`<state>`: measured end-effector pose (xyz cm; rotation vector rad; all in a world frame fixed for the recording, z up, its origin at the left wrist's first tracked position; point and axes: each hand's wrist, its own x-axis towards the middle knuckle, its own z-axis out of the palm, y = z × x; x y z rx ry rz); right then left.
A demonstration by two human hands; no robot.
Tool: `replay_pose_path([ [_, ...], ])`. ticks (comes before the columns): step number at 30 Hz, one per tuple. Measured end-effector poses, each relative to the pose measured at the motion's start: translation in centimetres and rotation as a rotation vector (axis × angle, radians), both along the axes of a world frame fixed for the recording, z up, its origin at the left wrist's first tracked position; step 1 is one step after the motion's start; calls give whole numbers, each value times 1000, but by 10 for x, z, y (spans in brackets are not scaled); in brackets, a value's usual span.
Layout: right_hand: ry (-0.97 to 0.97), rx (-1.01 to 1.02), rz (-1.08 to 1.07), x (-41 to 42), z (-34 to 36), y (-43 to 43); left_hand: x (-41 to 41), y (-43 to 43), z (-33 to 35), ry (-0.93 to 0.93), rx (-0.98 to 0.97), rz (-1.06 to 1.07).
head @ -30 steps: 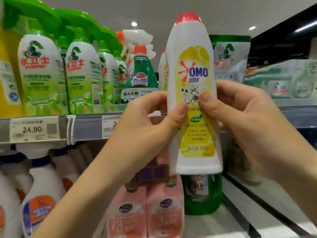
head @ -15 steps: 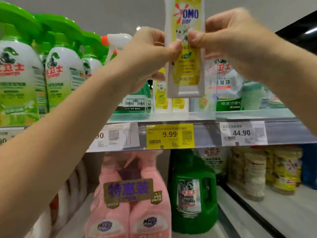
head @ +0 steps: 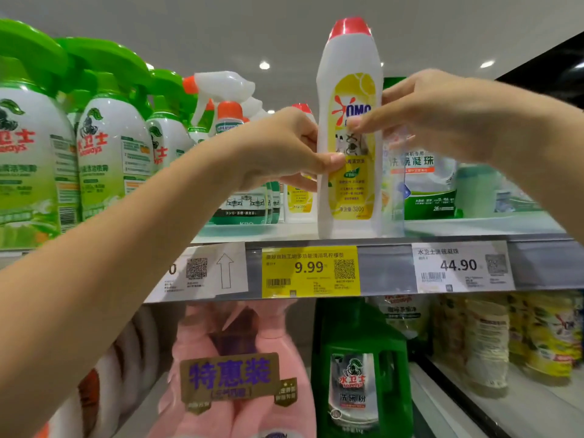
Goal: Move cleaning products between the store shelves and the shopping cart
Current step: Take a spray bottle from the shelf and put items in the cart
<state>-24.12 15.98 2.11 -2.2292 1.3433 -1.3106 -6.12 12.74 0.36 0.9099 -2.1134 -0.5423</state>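
Jointly, hands pinch OMO bottle (head: 349, 197): left hand (head: 278, 150), right hand (head: 442, 118); yellow tag (head: 311, 271) 9.99.

omo on bottle (head: 349, 128); shelf tags (head: 311, 270) 9.99, 44.90.
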Motion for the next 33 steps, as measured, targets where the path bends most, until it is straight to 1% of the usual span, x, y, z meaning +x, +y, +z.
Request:
replay_pose_path([
  [3, 36, -6, -23, -2, 8, -3, -3, -2, 4, -74, -15, 56],
  [8, 116, 81, -95, -8, 18, -15, -14, -12, 7, -94, -13, 134],
  [13, 169, 125, -180, -13, 25, -41, -29, -33, 11, -123, 50, 196],
  [17, 151, 193, -150, -18, 28, -69, -40, -58, 13, -126, 109, 254],
  [24, 129, 225, -137, -24, 30, -106, -57, -94, 15, -178, 154, 355],
  [29, 114, 244, -139, -24, 30, -118, -64, -111, 19, -226, 190, 385],
  [33, 103, 223, -141, -23, 27, -124, -65, -122, 18, -175, 233, 398],
])
